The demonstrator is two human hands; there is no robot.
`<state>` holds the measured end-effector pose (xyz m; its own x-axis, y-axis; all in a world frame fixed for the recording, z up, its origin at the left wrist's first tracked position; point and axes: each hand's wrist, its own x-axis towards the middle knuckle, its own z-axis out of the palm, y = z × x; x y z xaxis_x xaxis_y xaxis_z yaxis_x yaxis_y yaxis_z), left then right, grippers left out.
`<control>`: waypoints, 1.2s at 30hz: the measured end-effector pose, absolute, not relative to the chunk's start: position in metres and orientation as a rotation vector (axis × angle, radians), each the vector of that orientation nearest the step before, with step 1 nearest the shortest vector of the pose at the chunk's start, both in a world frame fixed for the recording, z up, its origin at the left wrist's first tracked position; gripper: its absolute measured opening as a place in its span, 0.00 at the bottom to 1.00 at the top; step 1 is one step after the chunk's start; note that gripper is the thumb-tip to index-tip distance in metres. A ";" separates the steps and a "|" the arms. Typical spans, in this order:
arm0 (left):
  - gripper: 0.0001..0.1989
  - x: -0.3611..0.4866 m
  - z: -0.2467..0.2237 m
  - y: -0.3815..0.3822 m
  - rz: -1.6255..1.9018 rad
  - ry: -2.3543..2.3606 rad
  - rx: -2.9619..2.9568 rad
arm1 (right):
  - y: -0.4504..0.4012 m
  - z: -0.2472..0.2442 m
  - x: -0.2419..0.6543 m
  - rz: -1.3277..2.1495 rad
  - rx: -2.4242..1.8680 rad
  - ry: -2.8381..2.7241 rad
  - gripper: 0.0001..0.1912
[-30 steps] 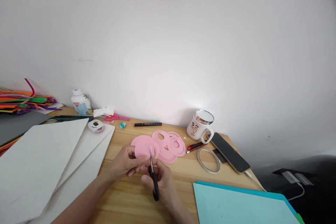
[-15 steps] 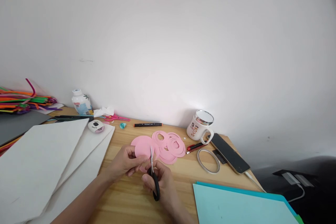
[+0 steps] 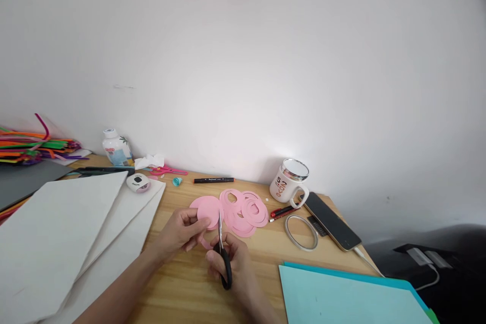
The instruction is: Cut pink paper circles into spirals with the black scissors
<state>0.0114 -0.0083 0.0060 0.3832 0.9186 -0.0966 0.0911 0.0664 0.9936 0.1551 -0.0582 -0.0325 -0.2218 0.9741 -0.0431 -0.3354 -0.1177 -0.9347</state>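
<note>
Between the thumb and fingers of my left hand (image 3: 185, 232) is a pink paper circle (image 3: 208, 211), held just above the desk. My right hand (image 3: 233, 258) is closed around the black handles of a pair of scissors (image 3: 226, 266). The blades point away from me and lie along the circle's right edge. A strip of pink paper (image 3: 206, 243) hangs or lies below the circle; which of the two I cannot tell. Beyond both hands, several overlapping pink paper rings and rounds (image 3: 243, 224) lie on the wooden desk.
A white mug (image 3: 289, 182), a phone (image 3: 334, 223) on a cable and a tape roll (image 3: 301, 233) stand at the right. Turquoise sheets (image 3: 349, 293) lie front right, white boards (image 3: 56, 233) left. Along the wall are a marker (image 3: 214, 180), pink scissors (image 3: 170, 169) and a bottle (image 3: 117, 147).
The pink circle has turned slightly in my left hand, and its outline by the blades looks rounder. The scissors have stayed nearly in place.
</note>
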 end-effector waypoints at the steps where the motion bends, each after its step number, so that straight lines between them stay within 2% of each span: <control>1: 0.17 0.012 0.006 -0.008 0.822 0.997 1.363 | -0.058 -0.031 0.155 1.568 -0.897 -1.058 0.19; 14: 0.17 0.012 0.010 -0.011 0.753 1.005 1.400 | -0.059 -0.019 0.157 1.496 -0.904 -1.057 0.20; 36: 0.18 0.010 0.007 -0.008 0.836 0.989 1.351 | -0.059 -0.022 0.157 1.537 -0.958 -1.036 0.21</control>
